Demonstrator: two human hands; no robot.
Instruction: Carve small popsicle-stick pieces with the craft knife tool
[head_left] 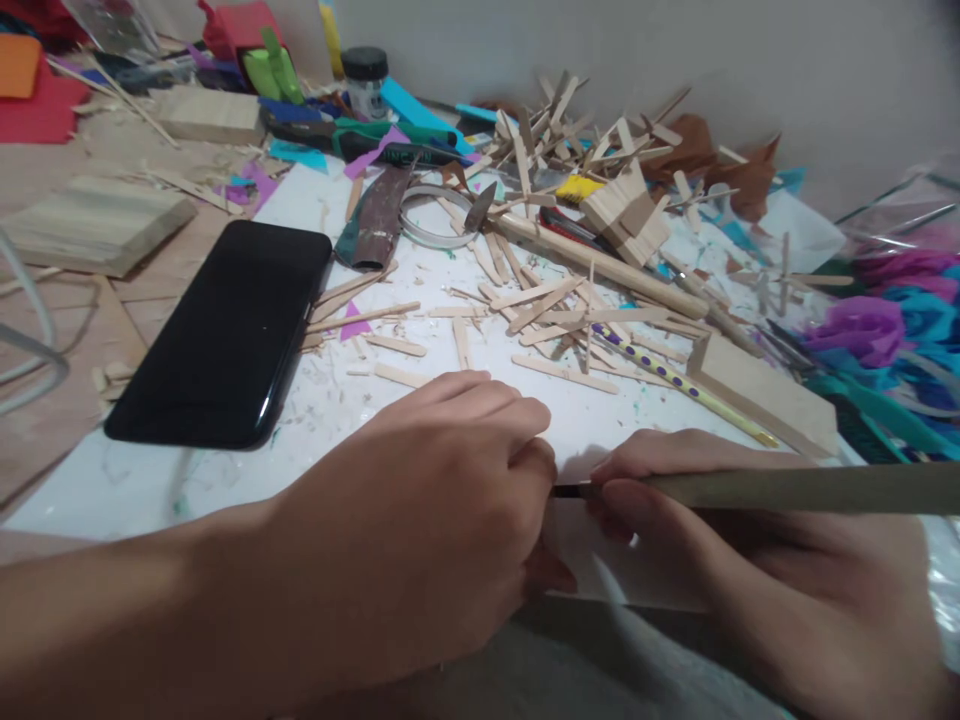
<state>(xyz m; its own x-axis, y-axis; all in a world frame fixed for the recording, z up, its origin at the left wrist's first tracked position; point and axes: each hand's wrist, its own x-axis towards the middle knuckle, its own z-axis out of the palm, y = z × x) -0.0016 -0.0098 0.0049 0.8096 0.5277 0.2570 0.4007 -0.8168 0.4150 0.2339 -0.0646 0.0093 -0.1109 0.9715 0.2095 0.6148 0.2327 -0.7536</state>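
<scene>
TEXT: one marking, green capital letters | ON: black handle [420, 156] of a green-and-black tool, toward the back of the white sheet | READS: "ON" at the end, preceding letters too blurred to make out surely | POSITION: just right of a purple paper scrap [373, 155]

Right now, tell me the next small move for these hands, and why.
Probably tilt the left hand slightly to expose the tip of the long-handled tool: held in the right hand, its dark shaft runs out of sight at the left hand's curled fingers, so where it ends cannot be seen.
</scene>
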